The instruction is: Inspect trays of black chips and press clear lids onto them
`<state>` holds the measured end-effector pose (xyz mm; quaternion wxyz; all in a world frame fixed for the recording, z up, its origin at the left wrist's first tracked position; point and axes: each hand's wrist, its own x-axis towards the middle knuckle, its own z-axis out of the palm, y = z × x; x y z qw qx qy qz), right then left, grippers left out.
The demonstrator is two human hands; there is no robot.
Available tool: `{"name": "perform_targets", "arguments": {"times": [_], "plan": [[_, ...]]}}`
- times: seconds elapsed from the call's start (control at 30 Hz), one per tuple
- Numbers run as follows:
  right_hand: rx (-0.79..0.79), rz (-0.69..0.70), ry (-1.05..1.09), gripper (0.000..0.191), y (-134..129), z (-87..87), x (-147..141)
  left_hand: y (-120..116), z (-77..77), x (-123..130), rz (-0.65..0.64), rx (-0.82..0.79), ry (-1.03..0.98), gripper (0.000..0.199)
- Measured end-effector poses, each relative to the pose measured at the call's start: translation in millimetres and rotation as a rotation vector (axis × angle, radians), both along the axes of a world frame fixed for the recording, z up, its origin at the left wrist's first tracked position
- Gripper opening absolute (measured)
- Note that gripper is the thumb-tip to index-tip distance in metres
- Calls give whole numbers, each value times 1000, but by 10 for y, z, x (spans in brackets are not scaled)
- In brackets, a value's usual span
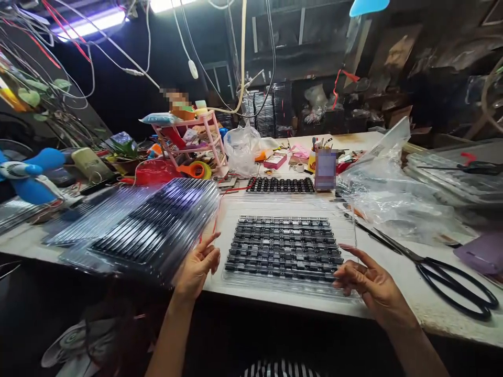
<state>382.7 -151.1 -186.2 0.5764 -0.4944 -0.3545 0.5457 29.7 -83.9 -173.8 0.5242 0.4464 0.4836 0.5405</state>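
A clear plastic tray lies flat near the front edge of the table, with rows of small black parts in it. Beside its left edge is my left hand, index finger stretched out and the other fingers loosely bent. I see nothing held in that hand. My right hand is at the tray's right edge, fingers apart and partly bent, their tips at or over the rim; whether they touch it I cannot tell. A stack of ribbed plastic trays sits left of my left hand, its near side blurred.
Large black-handled scissors lie at the right. Behind the tray are another batch of black parts and a pen cup. Clear plastic bags spread at back right. A pink rack and blue fan stand left. Cables hang overhead.
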Motion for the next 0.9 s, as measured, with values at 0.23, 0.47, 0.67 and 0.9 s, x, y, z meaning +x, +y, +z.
{"name": "perform_targets", "arguments": {"times": [0.23,0.47,0.67,0.9], "plan": [[-14,-16,-89,77,159,74,56,219,-204,-50,136,-76,270,55],[-87,-56,-476,70,367,-76,272,551,-375,70,153,-3,514,31],[-138,-33,-729,57,391,-195,387,597,-322,226,68,68,535,31],[-33,13,-1311,46,660,-186,360,741,-363,277,-18,134,604,24]]}}
